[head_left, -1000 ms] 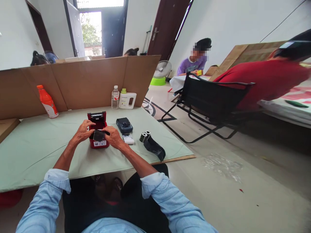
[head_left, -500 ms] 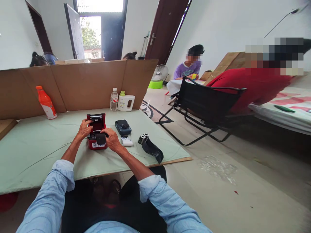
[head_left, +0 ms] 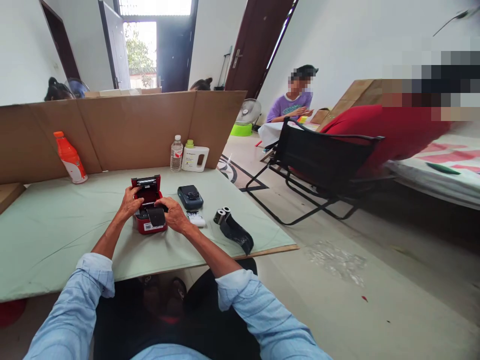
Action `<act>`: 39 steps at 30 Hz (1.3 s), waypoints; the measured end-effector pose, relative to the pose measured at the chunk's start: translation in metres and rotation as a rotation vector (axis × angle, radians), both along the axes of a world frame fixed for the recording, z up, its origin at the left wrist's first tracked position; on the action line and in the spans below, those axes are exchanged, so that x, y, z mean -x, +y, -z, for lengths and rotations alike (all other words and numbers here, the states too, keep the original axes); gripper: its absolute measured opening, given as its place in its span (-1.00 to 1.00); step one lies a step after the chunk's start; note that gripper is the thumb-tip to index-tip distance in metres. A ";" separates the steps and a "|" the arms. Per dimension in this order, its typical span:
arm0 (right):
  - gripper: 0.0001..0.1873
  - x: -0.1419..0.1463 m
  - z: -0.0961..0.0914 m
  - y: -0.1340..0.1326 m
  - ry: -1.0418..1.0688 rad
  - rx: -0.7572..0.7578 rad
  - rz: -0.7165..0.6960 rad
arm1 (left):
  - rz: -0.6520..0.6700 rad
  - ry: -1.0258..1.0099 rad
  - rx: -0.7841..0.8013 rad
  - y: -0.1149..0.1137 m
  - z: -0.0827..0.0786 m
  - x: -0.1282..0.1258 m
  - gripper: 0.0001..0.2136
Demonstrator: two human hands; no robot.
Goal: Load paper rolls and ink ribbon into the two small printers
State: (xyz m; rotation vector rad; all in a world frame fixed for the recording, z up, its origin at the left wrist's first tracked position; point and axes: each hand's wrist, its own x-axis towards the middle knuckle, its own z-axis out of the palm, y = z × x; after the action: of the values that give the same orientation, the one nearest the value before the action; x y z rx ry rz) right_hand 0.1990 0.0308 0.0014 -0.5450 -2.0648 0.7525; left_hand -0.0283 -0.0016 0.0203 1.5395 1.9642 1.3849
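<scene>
A red label printer (head_left: pixel 153 230) sits on the table in front of me with its lid (head_left: pixel 146 181) tipped up and back. From its front hangs a short black strip (head_left: pixel 156 217). My left hand (head_left: pixel 129 202) is closed round the printer's left side, its fingertips at the open bay. At the right side my right hand (head_left: pixel 173 212) is closed on the printer, fingertips by the rim just above the strip; some of its fingers are hidden. To the right lie a dark blue portable device (head_left: pixel 190 197), a white paper piece (head_left: pixel 196 219) and small rolls (head_left: pixel 222 215) with a black tail (head_left: pixel 237 234).
A cardboard screen (head_left: pixel 135 132) lines the table's back. Before it stand an orange bottle (head_left: pixel 70 157), a clear bottle (head_left: pixel 176 154) and a white jug (head_left: pixel 195 157). Rightward are a black folding chair (head_left: pixel 324 157), a person in red (head_left: pixel 360 125) and one in purple (head_left: pixel 281 110).
The printer has turned slightly, its lid tilting left in view. My left hand has shifted a little down and left with it. Farther off, the person in purple has raised their hands.
</scene>
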 end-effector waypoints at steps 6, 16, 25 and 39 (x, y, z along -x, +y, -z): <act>-0.74 0.001 -0.014 0.004 -0.090 -0.073 -0.046 | 0.062 0.051 -0.017 -0.007 -0.002 -0.001 -0.38; -0.68 0.006 -0.041 0.013 -0.091 0.069 -0.037 | 0.034 0.130 -0.060 -0.033 0.006 -0.009 -0.53; -0.69 0.010 -0.070 0.020 0.182 0.429 -0.220 | 0.231 -0.050 -0.093 -0.053 -0.023 -0.026 -0.59; -0.42 -0.001 -0.082 0.020 0.271 0.598 -0.219 | 0.431 -0.300 0.042 -0.056 -0.056 -0.047 -0.59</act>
State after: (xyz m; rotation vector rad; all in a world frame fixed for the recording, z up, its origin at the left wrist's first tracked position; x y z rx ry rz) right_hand 0.1997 0.0512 0.0837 -0.5049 -1.6481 1.5073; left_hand 0.0189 -0.0575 0.0762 1.5169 1.3778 1.2888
